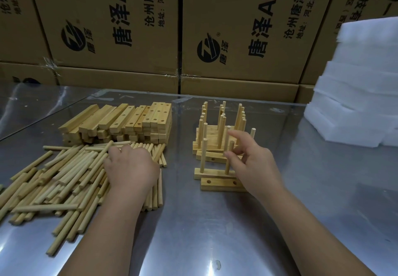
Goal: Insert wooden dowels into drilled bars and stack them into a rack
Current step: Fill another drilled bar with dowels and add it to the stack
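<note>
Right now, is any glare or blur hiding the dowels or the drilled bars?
Head view: glare streaks lie on the metal table near the bottom edge, not over the loose dowels or drilled bars; the right hand looks slightly blurred; the cardboard boxes lean from lens distortion.
</note>
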